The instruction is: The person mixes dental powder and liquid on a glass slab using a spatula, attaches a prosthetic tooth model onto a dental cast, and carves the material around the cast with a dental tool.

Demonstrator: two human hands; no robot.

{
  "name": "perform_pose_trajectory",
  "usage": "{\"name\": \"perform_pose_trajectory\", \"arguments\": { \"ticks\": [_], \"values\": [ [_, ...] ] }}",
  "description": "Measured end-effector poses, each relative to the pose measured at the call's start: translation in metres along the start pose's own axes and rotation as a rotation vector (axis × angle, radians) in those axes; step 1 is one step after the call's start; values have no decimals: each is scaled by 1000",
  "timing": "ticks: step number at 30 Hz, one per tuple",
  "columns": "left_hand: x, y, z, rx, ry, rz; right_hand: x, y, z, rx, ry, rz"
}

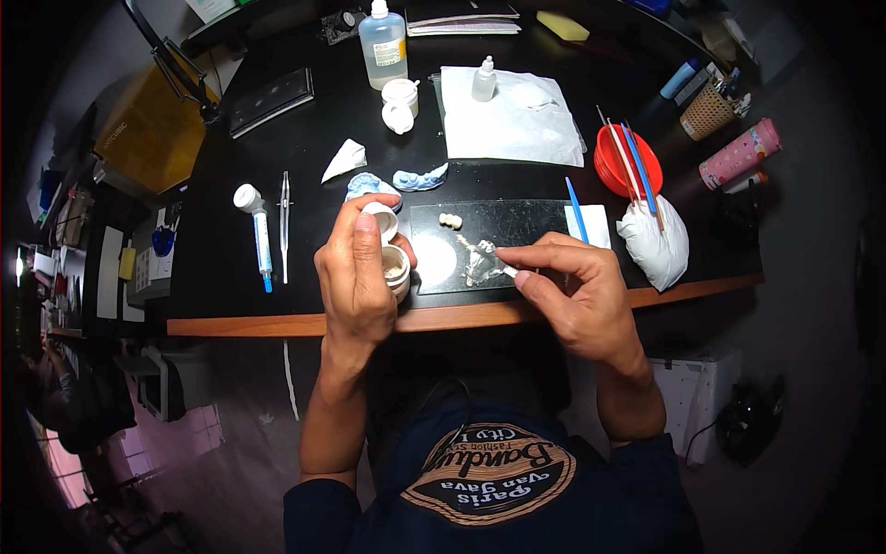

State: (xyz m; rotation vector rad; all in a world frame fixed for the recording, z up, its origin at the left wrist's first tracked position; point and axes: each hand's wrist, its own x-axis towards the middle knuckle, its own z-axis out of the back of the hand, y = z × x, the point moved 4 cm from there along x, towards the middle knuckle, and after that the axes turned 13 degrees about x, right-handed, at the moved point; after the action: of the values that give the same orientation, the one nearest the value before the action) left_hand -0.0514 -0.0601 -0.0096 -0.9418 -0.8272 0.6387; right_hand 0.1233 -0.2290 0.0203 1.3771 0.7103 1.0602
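Observation:
My left hand (358, 272) is wrapped round a small white jar (403, 288), its hinged lid (381, 220) flipped up under my fingers. Pale beige powder shows inside. Thumb and fingertips of my right hand (583, 294) pinch a small white piece (510, 271), mostly hidden by the fingers, over a glass slab (434, 214). Smeared whitish material (478, 258) lies on the slab just left of those fingertips. Farther back on the slab sits a tooth-coloured dental piece (450, 222). Blue dental moulds (420, 178) rest behind my left hand.
A blue-tipped syringe (263, 245) and metal tweezers (285, 226) lie at left. Behind stand a clear bottle (383, 51), another white jar (400, 92) and a dropper bottle (484, 81) on white paper (517, 134). At right are a red bowl (609, 171) with sticks and a white bag (653, 242).

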Motion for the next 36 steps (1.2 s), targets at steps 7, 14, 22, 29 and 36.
{"name": "perform_pose_trajectory", "arguments": {
  "ticks": [7,14,22,29,36],
  "values": [
    [0,-15,-6,-10,37,32,12,22,-28,-73,69,88],
    [-1,-10,-10,-49,27,39,5,27,-38,-401,39,486],
    [-2,-9,-11,-40,8,30,-5,33,-47,-504,-9,580],
    [-4,-10,-12,-72,-1,49,-8,30,-49,-540,-28,635],
    [-6,-8,-12,-107,-19,63,-10,29,-50,-552,-20,637]
  ]
}}
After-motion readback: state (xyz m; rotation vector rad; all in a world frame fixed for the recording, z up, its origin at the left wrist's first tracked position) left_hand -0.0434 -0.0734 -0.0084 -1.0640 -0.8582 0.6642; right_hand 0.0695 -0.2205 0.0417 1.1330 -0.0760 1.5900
